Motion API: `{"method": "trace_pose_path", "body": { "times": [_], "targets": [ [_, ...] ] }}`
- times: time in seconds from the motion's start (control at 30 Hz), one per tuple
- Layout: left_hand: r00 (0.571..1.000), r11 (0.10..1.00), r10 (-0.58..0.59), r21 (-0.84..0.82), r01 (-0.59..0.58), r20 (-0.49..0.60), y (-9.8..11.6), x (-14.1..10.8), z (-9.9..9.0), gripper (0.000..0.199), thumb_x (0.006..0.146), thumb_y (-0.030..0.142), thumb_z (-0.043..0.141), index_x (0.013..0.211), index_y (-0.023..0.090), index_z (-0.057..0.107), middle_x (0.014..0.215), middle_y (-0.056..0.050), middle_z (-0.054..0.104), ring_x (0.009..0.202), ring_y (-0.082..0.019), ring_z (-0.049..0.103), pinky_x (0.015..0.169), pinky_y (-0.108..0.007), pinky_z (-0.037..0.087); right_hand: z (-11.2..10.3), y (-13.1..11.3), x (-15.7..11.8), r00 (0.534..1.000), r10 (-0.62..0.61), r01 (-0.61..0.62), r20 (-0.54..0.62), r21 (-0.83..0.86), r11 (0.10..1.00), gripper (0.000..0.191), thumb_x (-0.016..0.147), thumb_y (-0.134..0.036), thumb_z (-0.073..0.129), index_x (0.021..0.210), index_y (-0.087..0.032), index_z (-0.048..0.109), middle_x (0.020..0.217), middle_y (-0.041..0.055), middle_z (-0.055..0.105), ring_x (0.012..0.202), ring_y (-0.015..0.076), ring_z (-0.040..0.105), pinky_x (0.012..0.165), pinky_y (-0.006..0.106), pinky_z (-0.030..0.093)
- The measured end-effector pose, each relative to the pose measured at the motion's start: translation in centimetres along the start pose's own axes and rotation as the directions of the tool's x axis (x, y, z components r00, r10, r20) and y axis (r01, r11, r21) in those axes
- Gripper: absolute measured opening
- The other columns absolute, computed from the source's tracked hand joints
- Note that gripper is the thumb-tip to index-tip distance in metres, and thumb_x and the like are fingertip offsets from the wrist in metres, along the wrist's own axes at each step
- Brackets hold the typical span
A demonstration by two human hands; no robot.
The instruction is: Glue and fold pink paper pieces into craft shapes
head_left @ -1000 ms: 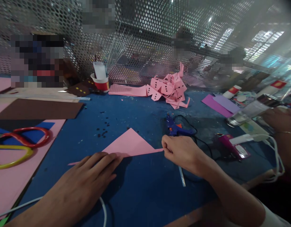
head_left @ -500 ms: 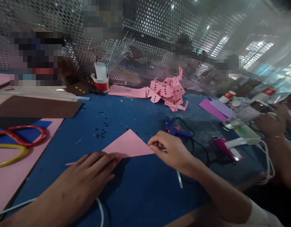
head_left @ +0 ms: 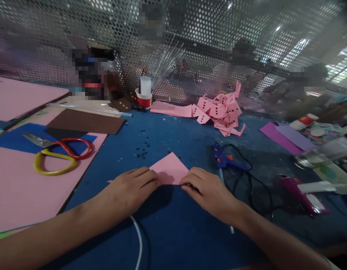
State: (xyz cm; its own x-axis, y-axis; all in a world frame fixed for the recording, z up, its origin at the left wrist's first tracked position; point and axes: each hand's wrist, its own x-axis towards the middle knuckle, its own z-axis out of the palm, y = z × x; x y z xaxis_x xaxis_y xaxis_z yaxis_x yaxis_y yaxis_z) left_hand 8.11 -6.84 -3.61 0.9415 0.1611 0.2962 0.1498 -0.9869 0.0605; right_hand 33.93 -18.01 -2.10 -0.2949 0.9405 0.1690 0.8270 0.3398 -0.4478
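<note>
The fingers of my left hand (head_left: 135,191) lie close together, bent over the left side of the pink paper (head_left: 172,168); its thumb is hidden, so I cannot tell whether I pinch the sheet or only press on it. My right hand (head_left: 211,189) has its fingers curled in, thumb below, closed on the paper's right corner. The sheet is between my hands on the blue desk (head_left: 173,232), its peak pointing away from me.

Farther back, the red-and-white paper cup (head_left: 144,100) stands upright with a white piece and some dark, thin things in it; clear rods (head_left: 168,62) fan out behind. Over to the right, the clear cylinder (head_left: 325,153) lies on its side — too blurred for me to tell what it holds. The blue glue gun (head_left: 228,161) rests just beyond my right hand, and dotted pink folded pieces (head_left: 218,110) are heaped near the mesh.

Compared with half a second ago, my hands are closer together and less of the paper shows between them. My view has turned left — the scissors (head_left: 61,152) now show their blades, and the other person's hands are out of sight.
</note>
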Motion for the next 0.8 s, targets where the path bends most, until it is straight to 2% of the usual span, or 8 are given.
{"method": "trace_pose_path", "body": {
  "times": [0.1, 0.2, 0.3, 0.43, 0.6, 0.8],
  "targets": [
    [0.999, 0.998, -0.048, -0.035, 0.047, -0.024, 0.4, 0.8, -0.1, 0.026, 0.103, 0.010, 0.043, 0.100, 0.014, 0.068, 0.096, -0.008, 0.069, 0.090, -0.020, 0.064, 0.081, -0.034, 0.053, 0.0, -0.2, 0.1, 1.000, 0.021, -0.022, 0.013, 0.007, 1.000, 0.009, 0.101, -0.018, 0.059, 0.104, -0.020, 0.068, 0.101, 0.0033, 0.070, 0.095, 0.0174, 0.064, 0.083, 0.030, 0.049],
    [0.987, 0.980, -0.158, -0.130, 0.152, -0.038, 0.7, 1.5, -0.1, 0.025, 0.103, 0.013, 0.044, 0.091, 0.015, 0.067, 0.089, -0.006, 0.067, 0.084, -0.019, 0.062, 0.077, -0.033, 0.051, 0.1, -0.2, 0.1, 0.999, 0.030, -0.030, 0.015, 0.007, 1.000, 0.010, 0.101, -0.018, 0.059, 0.105, -0.021, 0.067, 0.101, 0.0033, 0.070, 0.096, 0.0176, 0.064, 0.084, 0.031, 0.049],
    [0.957, 0.934, -0.290, -0.226, 0.278, -0.022, 0.9, 2.0, 0.1, 0.020, 0.099, 0.013, 0.049, 0.088, 0.016, 0.065, 0.087, -0.006, 0.064, 0.084, -0.020, 0.060, 0.075, -0.033, 0.049, 0.1, -0.3, 0.0, 0.999, 0.040, -0.040, 0.023, 0.002, 0.999, 0.010, 0.101, -0.017, 0.059, 0.106, -0.021, 0.066, 0.101, 0.0031, 0.069, 0.096, 0.0176, 0.064, 0.083, 0.030, 0.049],
    [0.912, 0.879, -0.408, -0.255, 0.402, 0.031, 1.1, 2.4, 0.2, 0.013, 0.093, 0.013, 0.054, 0.087, 0.018, 0.064, 0.088, -0.004, 0.064, 0.084, -0.021, 0.061, 0.077, -0.035, 0.045, 0.1, -0.3, 0.0, 0.999, 0.041, -0.041, 0.032, -0.003, 0.999, 0.009, 0.100, -0.017, 0.060, 0.105, -0.021, 0.066, 0.102, 0.0029, 0.069, 0.096, 0.0173, 0.064, 0.084, 0.030, 0.049],
    [0.888, 0.861, -0.456, -0.226, 0.455, 0.051, 1.3, 2.5, 0.1, 0.013, 0.093, 0.014, 0.053, 0.086, 0.020, 0.062, 0.087, -0.001, 0.065, 0.079, -0.019, 0.060, 0.075, -0.036, 0.039, 0.2, -0.1, 0.0, 0.999, 0.041, -0.041, 0.030, 0.001, 0.999, 0.009, 0.100, -0.017, 0.060, 0.106, -0.021, 0.066, 0.103, 0.0022, 0.069, 0.097, 0.0169, 0.064, 0.086, 0.030, 0.048],
    [0.882, 0.861, -0.467, -0.194, 0.471, 0.069, 1.2, 2.4, -0.2, 0.013, 0.092, 0.015, 0.054, 0.087, 0.021, 0.064, 0.090, -0.001, 0.068, 0.083, -0.020, 0.063, 0.078, -0.037, 0.036, 0.2, -0.2, 0.0, 0.997, 0.065, -0.065, 0.043, 0.011, 0.998, 0.010, 0.100, -0.016, 0.060, 0.105, -0.022, 0.067, 0.103, 0.0026, 0.069, 0.097, 0.0170, 0.064, 0.084, 0.030, 0.050]
  ]
}}
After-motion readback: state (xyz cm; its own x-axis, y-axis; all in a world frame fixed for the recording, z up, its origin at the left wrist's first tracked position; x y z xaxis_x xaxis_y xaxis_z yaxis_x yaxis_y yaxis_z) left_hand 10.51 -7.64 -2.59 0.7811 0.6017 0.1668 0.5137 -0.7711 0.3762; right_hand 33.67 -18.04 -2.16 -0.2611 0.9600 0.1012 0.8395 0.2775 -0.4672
